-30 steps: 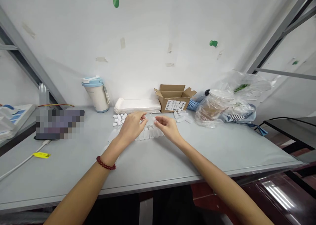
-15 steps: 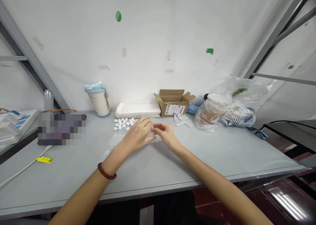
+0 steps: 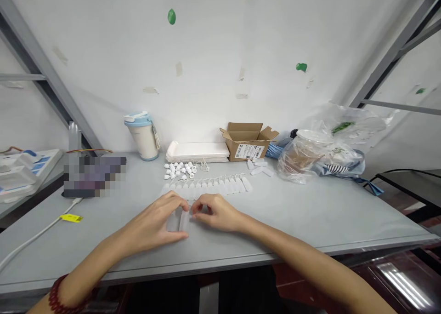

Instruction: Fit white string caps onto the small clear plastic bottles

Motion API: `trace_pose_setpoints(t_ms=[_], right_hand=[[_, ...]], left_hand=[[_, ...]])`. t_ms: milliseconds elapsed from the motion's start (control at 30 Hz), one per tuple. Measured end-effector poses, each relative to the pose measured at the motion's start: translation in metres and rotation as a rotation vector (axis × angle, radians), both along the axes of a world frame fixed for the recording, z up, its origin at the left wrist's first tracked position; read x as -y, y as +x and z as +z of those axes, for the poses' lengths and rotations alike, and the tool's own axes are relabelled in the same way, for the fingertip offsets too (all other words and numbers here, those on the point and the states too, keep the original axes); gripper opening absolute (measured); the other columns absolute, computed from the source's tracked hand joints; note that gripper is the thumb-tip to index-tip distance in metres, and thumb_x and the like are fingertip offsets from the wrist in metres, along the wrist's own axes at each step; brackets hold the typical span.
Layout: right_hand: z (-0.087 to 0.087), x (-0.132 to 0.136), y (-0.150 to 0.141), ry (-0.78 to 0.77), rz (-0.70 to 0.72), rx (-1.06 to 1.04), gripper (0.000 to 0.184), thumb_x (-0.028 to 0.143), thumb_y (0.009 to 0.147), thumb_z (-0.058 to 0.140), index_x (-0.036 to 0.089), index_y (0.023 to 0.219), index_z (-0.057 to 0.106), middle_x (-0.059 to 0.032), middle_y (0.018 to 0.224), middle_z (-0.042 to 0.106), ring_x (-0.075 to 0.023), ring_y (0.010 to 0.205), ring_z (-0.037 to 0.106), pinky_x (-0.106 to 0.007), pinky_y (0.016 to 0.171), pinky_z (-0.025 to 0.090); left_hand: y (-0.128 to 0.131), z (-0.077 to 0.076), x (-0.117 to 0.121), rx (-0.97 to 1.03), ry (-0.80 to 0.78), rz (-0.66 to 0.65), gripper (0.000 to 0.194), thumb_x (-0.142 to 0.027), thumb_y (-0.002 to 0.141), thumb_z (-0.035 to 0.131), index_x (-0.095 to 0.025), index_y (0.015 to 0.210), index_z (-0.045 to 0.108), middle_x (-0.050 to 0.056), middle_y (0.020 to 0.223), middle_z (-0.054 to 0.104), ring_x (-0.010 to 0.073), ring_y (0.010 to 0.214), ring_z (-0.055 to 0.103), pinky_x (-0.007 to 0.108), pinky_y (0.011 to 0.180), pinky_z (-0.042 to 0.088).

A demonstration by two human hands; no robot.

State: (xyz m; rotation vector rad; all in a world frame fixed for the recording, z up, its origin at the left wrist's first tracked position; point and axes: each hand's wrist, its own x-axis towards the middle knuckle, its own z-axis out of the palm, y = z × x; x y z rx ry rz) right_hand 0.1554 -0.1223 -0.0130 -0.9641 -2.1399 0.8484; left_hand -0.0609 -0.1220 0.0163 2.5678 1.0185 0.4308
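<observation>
The left hand (image 3: 153,222) spreads its thumb and index finger wide about a translucent white tube (image 3: 184,221) on the counter (image 3: 292,217) — whether they grip it, I cannot tell. The right hand (image 3: 220,214) curls its fingers slightly parted just beside it — any hold unclear.

The left hand (image 3: 156,219) is now sitting lower and farther left, below the center of the frame, its thumb and fingers framing a translucent piece (image 3: 184,220). The right hand (image 3: 218,213) is sitting lower too. The row of translucent pieces (image 3: 226,185) is showing more fully at center, and the red bracelet (image 3: 59,296) is nearing the lower left corner.
</observation>
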Motion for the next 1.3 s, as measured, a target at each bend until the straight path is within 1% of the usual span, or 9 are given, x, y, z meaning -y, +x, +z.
trace_pose_setpoints(t_ms=[200, 533, 767, 833, 933, 1033, 1133, 1200, 1300], right_hand=[[-0.011, 0.002, -0.004, 0.151, 0.084, 0.091, 0.008, 0.016, 0.080, 0.063, 0.015, 0.087, 0.064, -0.0035, 0.079, 0.063, -0.0149, 0.079, 0.057, -0.028, 0.076, 0.046], [-0.014, 0.002, -0.003, 0.199, 0.132, 0.195, 0.025, 0.021, 0.084, 0.059, 0.012, 0.107, 0.063, -0.0070, 0.085, 0.058, -0.0170, 0.083, 0.052, -0.029, 0.077, 0.046], [-0.014, 0.002, -0.003, 0.225, 0.151, 0.237, 0.029, 0.023, 0.086, 0.057, 0.013, 0.112, 0.061, -0.0062, 0.084, 0.056, -0.0176, 0.083, 0.051, -0.031, 0.079, 0.046], [-0.015, 0.001, -0.003, 0.233, 0.151, 0.241, 0.029, 0.024, 0.086, 0.057, 0.014, 0.113, 0.061, -0.0064, 0.085, 0.056, -0.0178, 0.085, 0.051, -0.031, 0.080, 0.046], [-0.017, 0.000, -0.002, 0.249, 0.153, 0.248, 0.028, 0.024, 0.085, 0.058, 0.014, 0.111, 0.061, -0.0063, 0.085, 0.056, -0.0179, 0.084, 0.051, -0.032, 0.080, 0.045], [-0.018, 0.000, -0.002, 0.268, 0.154, 0.238, 0.024, 0.023, 0.085, 0.059, 0.014, 0.107, 0.061, -0.0058, 0.083, 0.056, -0.0176, 0.082, 0.052, -0.031, 0.078, 0.046], [-0.020, 0.001, -0.003, 0.289, 0.156, 0.199, 0.019, 0.023, 0.084, 0.058, 0.014, 0.101, 0.060, -0.0053, 0.081, 0.057, -0.0168, 0.080, 0.053, -0.029, 0.074, 0.047], [-0.021, 0.001, -0.003, 0.324, 0.152, 0.154, 0.017, 0.023, 0.086, 0.056, 0.014, 0.100, 0.059, -0.0054, 0.082, 0.059, -0.0161, 0.078, 0.054, -0.028, 0.072, 0.047], [-0.021, -0.004, 0.002, 0.473, 0.095, 0.119, 0.017, 0.023, 0.089, 0.049, 0.014, 0.100, 0.058, -0.0069, 0.083, 0.060, -0.0160, 0.078, 0.054, -0.027, 0.069, 0.047]], left_hand=[[-0.010, -0.008, -0.001, -0.090, -0.016, 0.028, 0.027, -0.034, 0.076, 0.064, -0.023, 0.099, 0.056, 0.004, 0.105, 0.057, 0.0221, 0.099, 0.052, 0.031, 0.085, 0.044], [-0.013, -0.009, -0.005, -0.105, 0.031, -0.026, 0.024, -0.031, 0.079, 0.062, -0.023, 0.100, 0.054, 0.005, 0.112, 0.058, 0.0223, 0.110, 0.048, 0.033, 0.092, 0.042], [-0.014, -0.006, -0.004, -0.137, 0.032, -0.024, 0.021, -0.028, 0.079, 0.059, -0.022, 0.098, 0.055, 0.004, 0.113, 0.059, 0.0226, 0.113, 0.047, 0.034, 0.093, 0.042], [-0.014, -0.006, -0.004, -0.156, 0.017, -0.011, 0.024, -0.027, 0.079, 0.059, -0.021, 0.101, 0.054, 0.005, 0.114, 0.058, 0.0228, 0.113, 0.047, 0.035, 0.094, 0.042], [-0.012, -0.004, -0.002, -0.156, -0.003, 0.038, 0.040, -0.032, 0.077, 0.062, -0.021, 0.114, 0.051, 0.007, 0.117, 0.056, 0.0238, 0.113, 0.049, 0.036, 0.095, 0.043], [-0.007, 0.000, 0.001, -0.120, -0.011, 0.079, 0.050, -0.041, 0.077, 0.062, -0.022, 0.122, 0.048, 0.007, 0.122, 0.054, 0.0252, 0.115, 0.049, 0.037, 0.096, 0.043], [0.005, 0.008, 0.001, -0.058, 0.001, 0.110, 0.047, -0.046, 0.081, 0.056, -0.023, 0.121, 0.050, 0.007, 0.123, 0.055, 0.0257, 0.115, 0.050, 0.038, 0.095, 0.044], [0.018, 0.014, -0.008, 0.002, 0.028, 0.139, 0.040, -0.044, 0.086, 0.048, -0.022, 0.120, 0.051, 0.007, 0.122, 0.057, 0.0247, 0.113, 0.052, 0.038, 0.095, 0.044], [0.042, 0.020, -0.035, 0.071, 0.108, 0.203, 0.032, -0.033, 0.088, 0.041, -0.019, 0.113, 0.055, 0.007, 0.116, 0.061, 0.0241, 0.111, 0.053, 0.039, 0.095, 0.044]])
